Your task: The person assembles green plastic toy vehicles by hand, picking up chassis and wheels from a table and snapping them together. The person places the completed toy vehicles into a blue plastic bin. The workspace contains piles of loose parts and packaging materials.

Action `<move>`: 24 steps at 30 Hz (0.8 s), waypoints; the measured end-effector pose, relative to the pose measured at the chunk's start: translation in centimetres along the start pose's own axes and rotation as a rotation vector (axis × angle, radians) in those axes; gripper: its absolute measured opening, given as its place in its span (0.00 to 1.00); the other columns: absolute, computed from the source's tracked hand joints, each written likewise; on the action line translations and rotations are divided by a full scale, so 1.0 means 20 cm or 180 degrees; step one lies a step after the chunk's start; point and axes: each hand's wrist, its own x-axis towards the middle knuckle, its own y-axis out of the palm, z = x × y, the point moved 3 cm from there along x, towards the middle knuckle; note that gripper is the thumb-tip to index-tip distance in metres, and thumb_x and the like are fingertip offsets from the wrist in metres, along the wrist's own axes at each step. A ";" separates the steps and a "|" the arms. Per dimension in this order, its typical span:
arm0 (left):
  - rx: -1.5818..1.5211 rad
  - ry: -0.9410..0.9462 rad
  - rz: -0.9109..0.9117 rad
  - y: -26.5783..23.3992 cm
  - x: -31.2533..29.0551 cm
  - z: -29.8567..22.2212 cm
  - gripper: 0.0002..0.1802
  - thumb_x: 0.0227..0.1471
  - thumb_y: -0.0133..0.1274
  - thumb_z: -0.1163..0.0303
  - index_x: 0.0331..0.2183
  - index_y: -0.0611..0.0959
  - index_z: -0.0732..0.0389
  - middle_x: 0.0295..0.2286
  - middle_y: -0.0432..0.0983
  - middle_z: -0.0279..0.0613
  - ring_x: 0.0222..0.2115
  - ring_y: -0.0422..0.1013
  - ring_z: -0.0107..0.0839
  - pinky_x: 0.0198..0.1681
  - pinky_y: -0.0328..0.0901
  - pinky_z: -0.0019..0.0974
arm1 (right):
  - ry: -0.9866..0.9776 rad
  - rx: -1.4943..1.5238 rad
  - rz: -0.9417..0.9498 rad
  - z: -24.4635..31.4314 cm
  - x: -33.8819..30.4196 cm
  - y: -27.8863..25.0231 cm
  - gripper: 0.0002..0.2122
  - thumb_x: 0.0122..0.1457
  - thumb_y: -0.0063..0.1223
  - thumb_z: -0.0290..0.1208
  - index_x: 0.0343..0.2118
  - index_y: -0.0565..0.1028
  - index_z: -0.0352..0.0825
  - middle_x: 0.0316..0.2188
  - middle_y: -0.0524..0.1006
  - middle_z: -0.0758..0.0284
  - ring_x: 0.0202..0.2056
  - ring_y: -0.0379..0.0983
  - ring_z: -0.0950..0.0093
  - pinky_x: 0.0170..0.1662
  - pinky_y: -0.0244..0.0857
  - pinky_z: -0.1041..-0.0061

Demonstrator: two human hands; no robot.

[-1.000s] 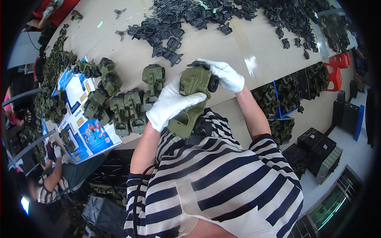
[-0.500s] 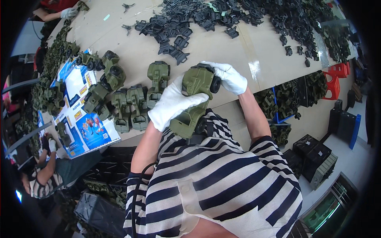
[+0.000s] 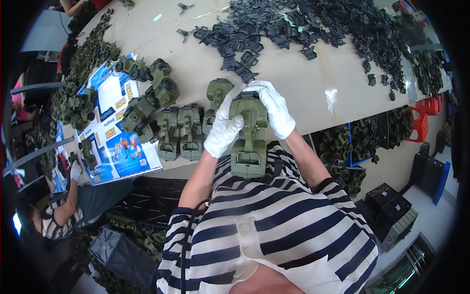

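Both my hands, in white gloves, hold a green toy truck (image 3: 250, 125) in front of my chest, its open bed toward me. My left hand (image 3: 225, 128) wraps its left side with the thumb on top. Around the far right end curls my right hand (image 3: 275, 109), its fingertips at the dark front part. Just behind my left hand stands another green toy truck (image 3: 219, 90), partly hidden by the glove. Two more toy trucks (image 3: 190, 130) stand side by side to the left on the table.
Black plastic parts (image 3: 245, 44) lie heaped across the far table. On the left, several green toy trucks (image 3: 161, 83) rest on and beside a blue printed sheet (image 3: 122, 157). A co-worker's gloved hand (image 3: 75, 170) is at far left. Red stools (image 3: 419, 122) and dark crates (image 3: 387, 196) stand right.
The toy truck in my hands has turned from tilted on its side to upright, top facing up. My right hand has come down along its side. The view has shifted slightly.
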 end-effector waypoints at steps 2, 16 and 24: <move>-0.0176 0.0373 -0.0138 -0.04 -0.01 0.03 0.59 0.41 0.61 0.34 0.62 0.62 0.65 0.54 0.67 0.43 0.55 0.64 0.33 0.60 0.58 0.37 | -0.0429 -0.0119 0.0062 0.07 0.01 0.02 0.18 0.66 0.43 0.40 0.49 0.73 0.31 0.48 0.73 0.56 0.52 0.69 0.58 0.57 0.61 0.65; 0.1194 0.0762 -0.1672 -0.42 -0.11 -0.03 0.22 0.64 0.41 0.60 0.45 0.77 0.69 0.38 0.77 0.47 0.40 0.72 0.34 0.47 0.65 0.36 | -0.0310 -0.0405 0.0099 0.05 0.17 0.44 0.16 0.57 0.58 0.34 0.46 0.75 0.34 0.41 0.77 0.55 0.42 0.74 0.56 0.46 0.68 0.63; 0.2919 0.1194 -0.2607 -0.92 -0.16 -0.28 0.18 0.58 0.55 0.69 0.49 0.78 0.65 0.50 0.74 0.51 0.54 0.69 0.45 0.59 0.61 0.42 | 0.0886 -0.3530 -0.0784 -0.47 0.41 0.23 0.28 0.50 0.65 0.44 0.52 0.72 0.38 0.42 0.78 0.56 0.44 0.76 0.56 0.46 0.70 0.59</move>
